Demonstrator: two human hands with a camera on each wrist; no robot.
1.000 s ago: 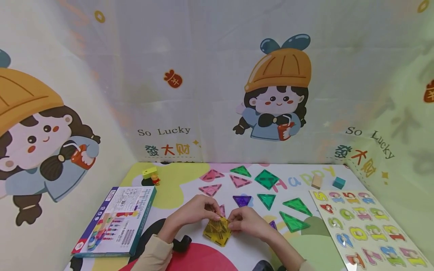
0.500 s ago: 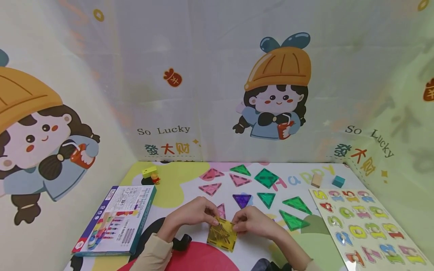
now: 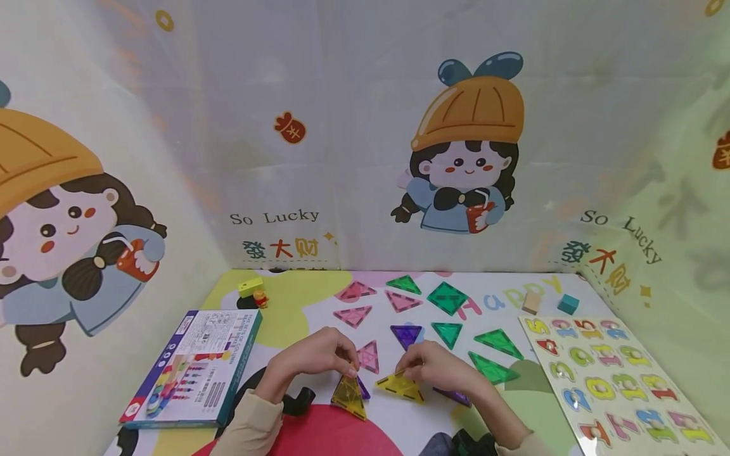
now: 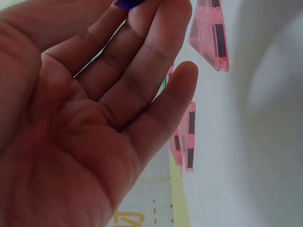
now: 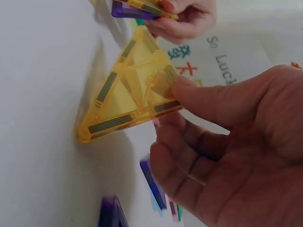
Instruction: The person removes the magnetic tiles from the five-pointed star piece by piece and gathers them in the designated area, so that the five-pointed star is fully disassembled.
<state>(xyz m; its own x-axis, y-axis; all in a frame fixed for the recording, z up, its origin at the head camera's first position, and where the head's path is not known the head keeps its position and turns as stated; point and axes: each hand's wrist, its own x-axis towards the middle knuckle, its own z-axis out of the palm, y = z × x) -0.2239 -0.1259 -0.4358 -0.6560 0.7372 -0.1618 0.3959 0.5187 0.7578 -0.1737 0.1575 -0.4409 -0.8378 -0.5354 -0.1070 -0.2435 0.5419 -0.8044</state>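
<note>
My left hand [image 3: 313, 354] pinches a yellow triangular magnetic tile [image 3: 348, 399] by its top corner. A purple triangular tile [image 3: 364, 389] shows just behind that one, and the left wrist view catches a bit of purple tile [image 4: 127, 4] at the fingertips. Between thumb and fingers, my right hand [image 3: 433, 365] holds a second yellow triangular magnetic tile [image 5: 135, 85], tilted over the white tabletop. Another purple triangle [image 3: 453, 396] lies partly hidden below the right wrist. Beyond the hands are a pink triangle [image 3: 369, 356] and a purple one [image 3: 406, 335].
Several green tiles [image 3: 498, 342] and pink tiles [image 3: 352, 315] lie farther back. A boxed toy set [image 3: 196, 367] is at the left, a number puzzle board [image 3: 616, 380] at the right. Small blocks stand near the back corners, including a teal block [image 3: 568, 304].
The yellow tiles, together between both hands before, are now apart. My left hand has moved left with one, a purple tile showing behind it; my right hand holds the other.
</note>
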